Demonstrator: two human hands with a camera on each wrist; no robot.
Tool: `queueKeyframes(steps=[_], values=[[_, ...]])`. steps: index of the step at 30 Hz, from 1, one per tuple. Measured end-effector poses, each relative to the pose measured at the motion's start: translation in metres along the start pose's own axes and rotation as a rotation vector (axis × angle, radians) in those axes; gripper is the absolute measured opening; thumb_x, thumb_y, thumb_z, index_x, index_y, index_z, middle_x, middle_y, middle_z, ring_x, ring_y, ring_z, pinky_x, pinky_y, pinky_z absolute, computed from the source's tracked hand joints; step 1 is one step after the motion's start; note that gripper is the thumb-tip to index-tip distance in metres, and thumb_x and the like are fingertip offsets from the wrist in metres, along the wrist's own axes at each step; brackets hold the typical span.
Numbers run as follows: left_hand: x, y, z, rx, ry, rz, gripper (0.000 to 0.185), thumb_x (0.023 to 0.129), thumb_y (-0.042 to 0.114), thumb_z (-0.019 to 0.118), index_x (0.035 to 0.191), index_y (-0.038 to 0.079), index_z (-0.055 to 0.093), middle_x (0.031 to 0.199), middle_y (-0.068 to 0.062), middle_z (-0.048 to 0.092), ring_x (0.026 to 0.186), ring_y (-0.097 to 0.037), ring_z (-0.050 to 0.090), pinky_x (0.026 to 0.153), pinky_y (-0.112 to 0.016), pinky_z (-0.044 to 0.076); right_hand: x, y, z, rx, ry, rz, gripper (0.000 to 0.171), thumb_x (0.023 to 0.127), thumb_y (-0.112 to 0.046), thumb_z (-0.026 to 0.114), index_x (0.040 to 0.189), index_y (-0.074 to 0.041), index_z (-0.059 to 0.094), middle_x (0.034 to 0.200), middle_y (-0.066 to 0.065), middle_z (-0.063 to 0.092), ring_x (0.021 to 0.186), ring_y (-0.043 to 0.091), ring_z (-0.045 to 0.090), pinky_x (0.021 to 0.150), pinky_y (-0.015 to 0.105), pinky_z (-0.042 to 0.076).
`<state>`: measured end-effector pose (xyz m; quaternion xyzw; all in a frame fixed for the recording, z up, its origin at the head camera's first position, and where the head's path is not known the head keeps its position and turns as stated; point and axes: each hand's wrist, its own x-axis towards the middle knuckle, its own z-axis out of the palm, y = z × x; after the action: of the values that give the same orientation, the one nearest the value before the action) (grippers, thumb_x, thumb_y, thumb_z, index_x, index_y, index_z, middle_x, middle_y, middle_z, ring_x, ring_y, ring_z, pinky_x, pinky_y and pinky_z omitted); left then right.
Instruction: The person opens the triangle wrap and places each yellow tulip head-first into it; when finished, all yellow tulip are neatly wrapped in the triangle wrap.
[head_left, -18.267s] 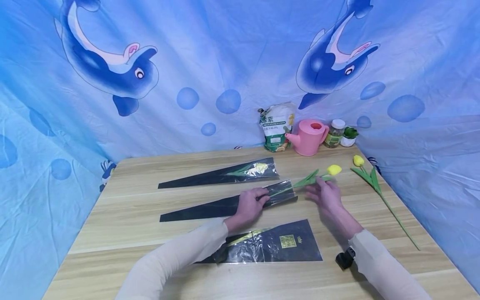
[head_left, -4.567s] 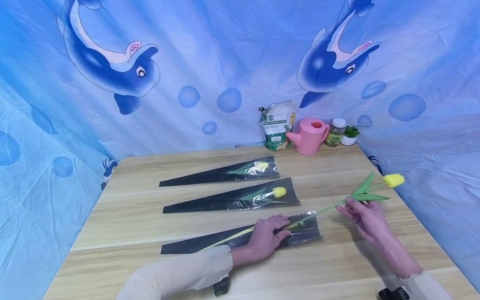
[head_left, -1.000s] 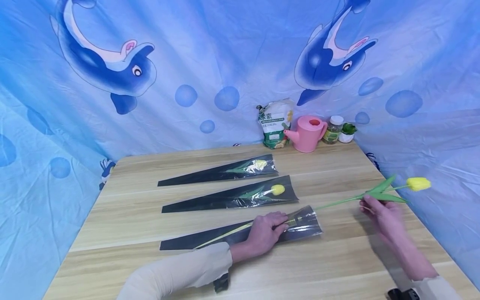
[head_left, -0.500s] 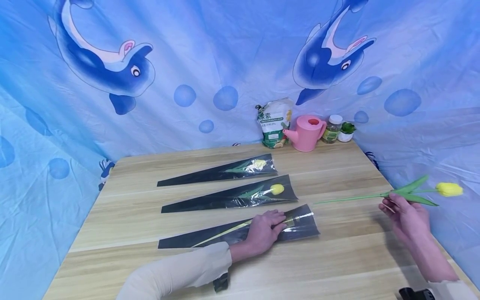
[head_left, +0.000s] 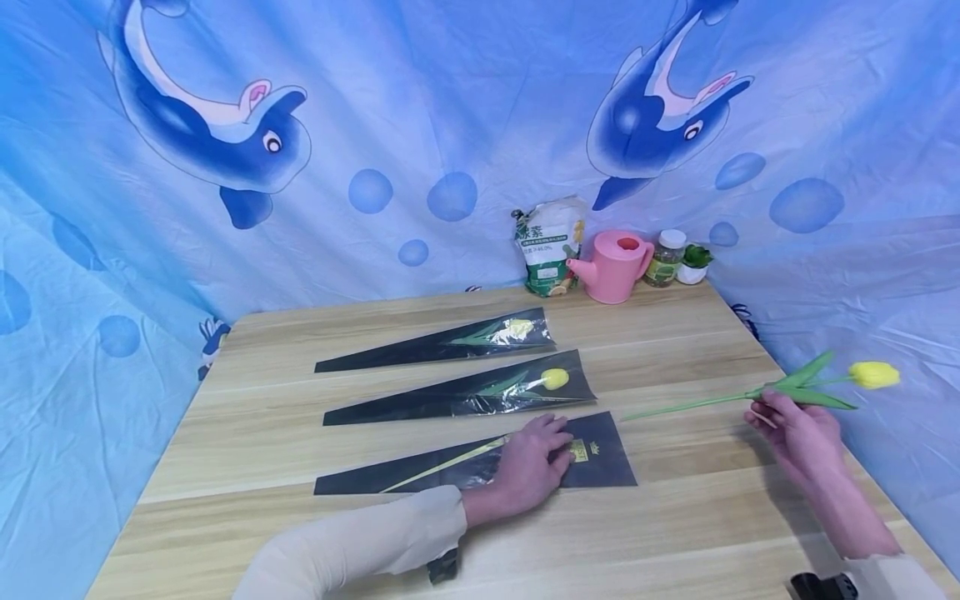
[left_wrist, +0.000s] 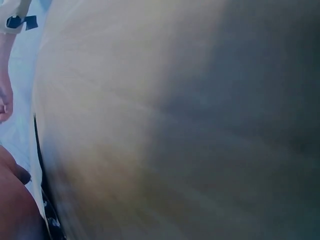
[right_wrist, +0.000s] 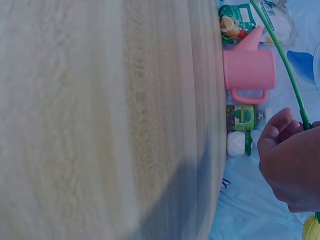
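My left hand (head_left: pixel 531 462) rests on the nearest black flower sleeve (head_left: pixel 607 467), fingers spread over its gold print. The sleeve lies flat and tapers to the left, with a pale yellow stripe along it. At the right, my right hand (head_left: pixel 806 433) pinches a yellow artificial tulip (head_left: pixel 873 375) just below its leaves, also seen in the right wrist view as a green stem (right_wrist: pixel 285 60). The stem's free end points left, near the sleeve's wide mouth. Behind lie a middle sleeve (head_left: pixel 420 408) and a far sleeve (head_left: pixel 405 357), each with a yellow tulip inside.
Along the back right of the wooden table (head_left: pixel 255 400) stand a white and green bag (head_left: pixel 551 250), a pink watering can (head_left: pixel 613 271), a lidded jar (head_left: pixel 666 260) and a small potted plant (head_left: pixel 694 265). A blue dolphin curtain (head_left: pixel 465 100) hangs behind.
Since 18.3 s ago, the middle sleeve has received its tulip and the right-hand tulip was picked up. Its stem, over the nearest sleeve 4.6 s ago, was drawn right, then moved slightly left.
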<state>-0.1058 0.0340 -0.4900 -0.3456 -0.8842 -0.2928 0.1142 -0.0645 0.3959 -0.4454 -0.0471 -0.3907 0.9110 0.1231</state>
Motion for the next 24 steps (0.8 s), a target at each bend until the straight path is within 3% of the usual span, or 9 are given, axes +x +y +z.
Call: queueKeyframes(steps=[6,11,17,24], values=[[0.004,0.008,0.002,0.08,-0.135,0.062,0.044,0.093,0.037,0.071,0.129,0.011,0.068,0.142,-0.008,0.056,0.134,-0.029,0.049,0.111,-0.042,0.04,0.001,0.002,0.0,-0.046,-0.009,0.018,0.018,0.1,0.008,0.052,0.092,0.002,0.067,0.083,0.013,0.071,0.077,0.021,0.071,0.073,0.031,0.061],[0.007,0.009,0.005,0.125,-0.188,0.042,0.044,0.095,0.041,0.066,0.128,0.014,0.069,0.143,-0.005,0.055,0.136,-0.03,0.045,0.115,-0.049,0.032,0.001,0.004,0.0,-0.095,-0.013,0.022,0.016,0.1,0.007,0.053,0.092,0.0,0.066,0.084,0.011,0.071,0.077,0.019,0.07,0.073,0.03,0.061],[0.008,0.009,0.009,0.084,-0.171,-0.031,0.035,0.092,0.038,0.07,0.12,0.017,0.073,0.136,0.0,0.059,0.137,-0.027,0.045,0.116,-0.05,0.029,0.001,0.004,0.0,-0.114,-0.011,0.024,0.016,0.099,0.007,0.054,0.092,0.0,0.066,0.084,0.011,0.071,0.077,0.019,0.07,0.073,0.03,0.061],[0.009,0.007,0.015,-0.026,-0.065,-0.088,0.025,0.087,0.03,0.078,0.107,0.016,0.078,0.124,0.002,0.067,0.132,-0.024,0.051,0.115,-0.047,0.032,0.001,0.002,-0.001,-0.098,-0.009,0.031,0.017,0.1,0.007,0.053,0.092,0.0,0.067,0.084,0.011,0.071,0.077,0.019,0.071,0.073,0.03,0.061]])
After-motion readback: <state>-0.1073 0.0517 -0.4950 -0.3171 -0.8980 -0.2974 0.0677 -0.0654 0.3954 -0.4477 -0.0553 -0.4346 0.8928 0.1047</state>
